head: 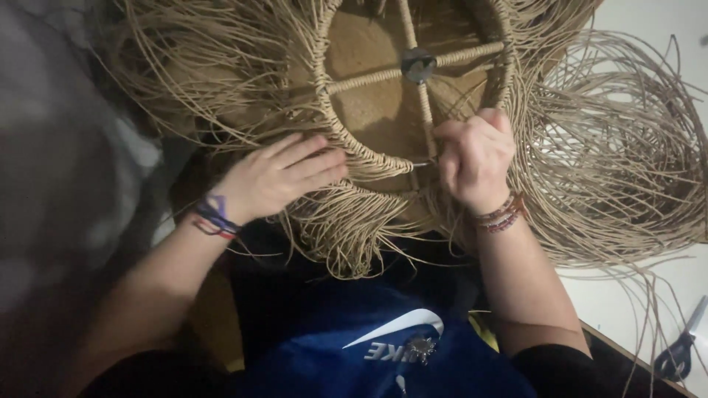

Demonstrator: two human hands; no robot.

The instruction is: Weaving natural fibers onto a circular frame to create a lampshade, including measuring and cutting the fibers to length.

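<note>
— Looking down from the head camera, what does each hand do?

— The left hand (284,177) lies flat on the woven ring (346,151) at about eight o'clock of the hoop, fingers stretched out and held close together, pressing the wrapped rim and the fringe under it. The right hand (476,158) is curled into a loose fist at about five o'clock of the ring, thumb and fingers closed on a thin fibre strand (422,164) that runs level toward the rim.

— Where does the piece itself sit?

— The ring fills the top centre of the view, tipped toward the person's chest. Four wrapped spokes (369,79) cross it and meet at a dark metal hub (418,64) near twelve o'clock. Loose fibre fringe (343,228) hangs off the rim on every side; the tuft at six o'clock falls over the blue shirt (354,346).

— Anything beside it?

— A big loop of spare fibre (619,162) spreads at three o'clock over the white surface (612,302), touching the fringe. Scissors (682,350) with dark handles lie at the four o'clock corner, well apart from both hands. The left wrist carries a band of blue and red cords (214,217); the right wrist wears beaded bracelets (500,215).
</note>
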